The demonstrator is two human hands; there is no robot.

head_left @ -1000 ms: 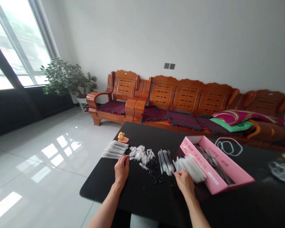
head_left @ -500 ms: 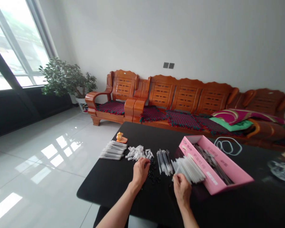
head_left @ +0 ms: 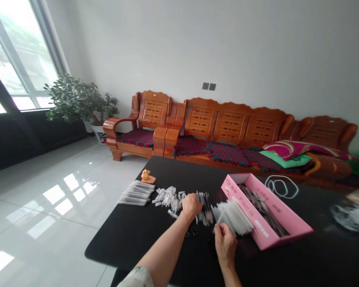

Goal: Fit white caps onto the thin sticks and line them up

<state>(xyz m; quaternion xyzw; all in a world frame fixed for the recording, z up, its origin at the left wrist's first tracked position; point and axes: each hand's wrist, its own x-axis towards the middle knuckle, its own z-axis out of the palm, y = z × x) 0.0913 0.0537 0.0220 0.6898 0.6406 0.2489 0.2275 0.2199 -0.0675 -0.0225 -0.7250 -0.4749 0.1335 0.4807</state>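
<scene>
My left hand (head_left: 191,206) reaches over the black table (head_left: 137,239) and rests with curled fingers on the bundle of thin refills (head_left: 205,205), covering the small black caps. My right hand (head_left: 225,242) pinches one white tube at the near end of the pile of white tubes (head_left: 234,215). A heap of small white caps (head_left: 169,196) lies left of my left hand. Further left is a stack of finished white pens (head_left: 136,192). An open pink box (head_left: 265,209) with dark pens inside sits to the right.
A small orange figurine (head_left: 146,175) stands near the table's far left edge. A white cord loop (head_left: 281,185) and a clear plastic bag (head_left: 351,213) lie on the right. Wooden sofas (head_left: 227,131), a potted plant (head_left: 77,101) and shiny floor tiles lie beyond.
My left hand has moved right from the finished pens, over the white and black caps, to the refill bundle. My right hand has drawn back slightly at the white tube pile.
</scene>
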